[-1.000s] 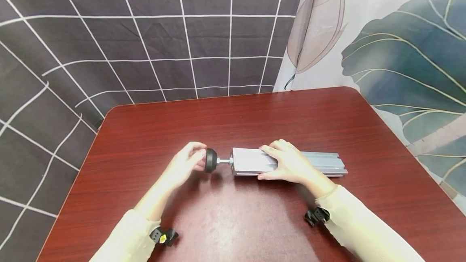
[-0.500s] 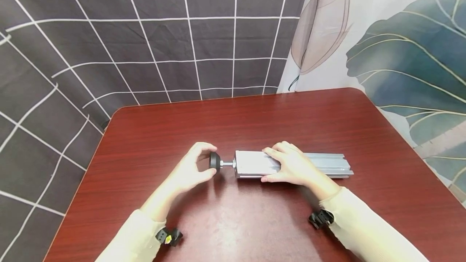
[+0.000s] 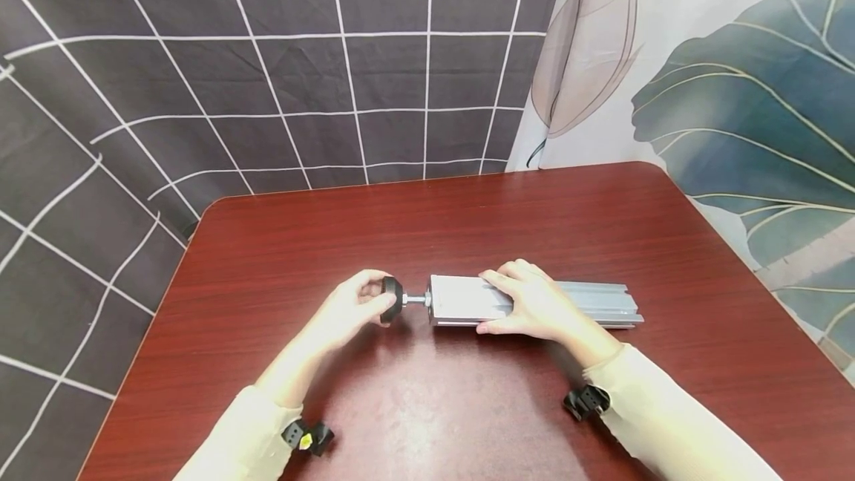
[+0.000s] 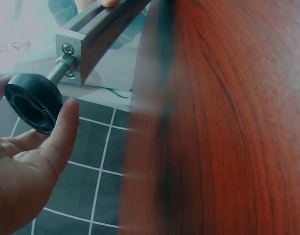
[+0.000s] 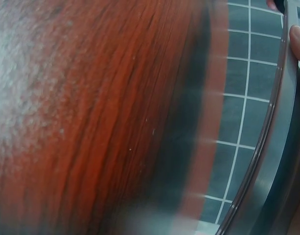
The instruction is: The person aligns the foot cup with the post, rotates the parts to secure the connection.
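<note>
A silver aluminium profile [image 3: 461, 299] lies lengthwise across the table. From its left end sticks a threaded stud [image 3: 415, 299] with nuts, bearing a black round levelling foot [image 3: 394, 297]. My left hand [image 3: 342, 318] holds the foot's rim between thumb and fingers. In the left wrist view, the foot's hollow underside [image 4: 34, 105] faces the palm, and bolts show in the profile's end plate [image 4: 67, 54]. My right hand [image 3: 528, 304] grips the profile near its middle from above, thumb on the near side. The right wrist view shows only a thumb [image 5: 299, 41] on the profile's edge.
The table [image 3: 414, 407] has a dark red wood-grain top. A dark grid-patterned cloth [image 3: 300, 73] hangs behind it and along the left. A leaf-patterned curtain [image 3: 748, 117] hangs at the right. Each sleeve carries a black wrist mount [image 3: 586, 401].
My left thumb and fingers spread apart around the levelling foot half a second ago and have now drawn in on its rim. My right hand keeps its hold on the profile.
</note>
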Demonstrator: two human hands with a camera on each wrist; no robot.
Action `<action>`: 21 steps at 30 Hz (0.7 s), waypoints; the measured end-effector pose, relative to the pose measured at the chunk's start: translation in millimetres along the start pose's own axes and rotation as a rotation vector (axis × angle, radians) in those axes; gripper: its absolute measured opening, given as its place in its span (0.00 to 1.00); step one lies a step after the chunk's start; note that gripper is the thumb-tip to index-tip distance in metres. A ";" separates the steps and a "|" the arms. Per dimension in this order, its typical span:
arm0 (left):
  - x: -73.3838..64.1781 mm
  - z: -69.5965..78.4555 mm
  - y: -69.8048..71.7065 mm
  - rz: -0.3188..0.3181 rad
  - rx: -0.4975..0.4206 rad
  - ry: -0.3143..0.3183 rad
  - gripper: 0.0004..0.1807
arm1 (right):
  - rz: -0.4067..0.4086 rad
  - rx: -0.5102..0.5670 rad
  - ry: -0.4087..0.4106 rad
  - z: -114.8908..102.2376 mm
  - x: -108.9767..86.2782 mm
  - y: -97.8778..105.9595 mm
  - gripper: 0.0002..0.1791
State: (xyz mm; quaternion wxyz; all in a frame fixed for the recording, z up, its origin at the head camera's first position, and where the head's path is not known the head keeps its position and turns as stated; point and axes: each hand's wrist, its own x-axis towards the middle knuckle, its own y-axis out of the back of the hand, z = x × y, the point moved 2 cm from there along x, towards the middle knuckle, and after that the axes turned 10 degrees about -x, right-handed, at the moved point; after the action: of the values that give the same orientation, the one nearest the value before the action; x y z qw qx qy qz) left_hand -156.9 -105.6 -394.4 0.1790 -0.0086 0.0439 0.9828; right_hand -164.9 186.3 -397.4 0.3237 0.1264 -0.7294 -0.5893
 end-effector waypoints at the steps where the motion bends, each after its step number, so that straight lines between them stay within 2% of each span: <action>1: -0.6 0.5 0.2 -0.001 0.030 -0.031 0.20 | 0.004 0.000 0.001 -0.1 0.1 -0.1 0.43; 6: -5.0 4.7 0.4 -0.024 0.150 -0.205 0.28 | 0.032 0.008 0.018 -0.4 0.9 1.3 0.42; 10: -7.3 9.6 -0.5 -0.041 0.251 -0.387 0.32 | 0.053 0.021 0.036 -0.8 2.0 3.8 0.42; 12: -6.9 10.5 -0.5 -0.042 0.283 -0.431 0.34 | 0.057 0.031 0.035 -1.0 2.6 5.6 0.41; 13: -6.5 10.8 -0.3 -0.042 0.282 -0.431 0.34 | 0.056 0.034 0.032 -1.0 2.7 6.1 0.41; 15: -5.1 9.9 0.7 -0.036 0.235 -0.374 0.35 | 0.049 0.034 0.024 -0.8 2.7 6.6 0.41; 19: -1.4 6.1 3.6 0.035 0.152 -0.159 0.29 | 0.040 0.019 0.016 0.4 2.0 5.2 0.42; 21: 1.0 4.4 4.3 0.070 0.148 -0.072 0.23 | 0.045 0.013 0.021 0.9 2.2 4.3 0.42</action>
State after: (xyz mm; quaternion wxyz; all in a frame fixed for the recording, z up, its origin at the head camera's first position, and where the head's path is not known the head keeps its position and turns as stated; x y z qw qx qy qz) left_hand -159.4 -108.8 -389.6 0.1461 0.0418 0.1104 0.9822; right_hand -166.3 186.9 -392.8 0.3437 0.1181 -0.7323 -0.5758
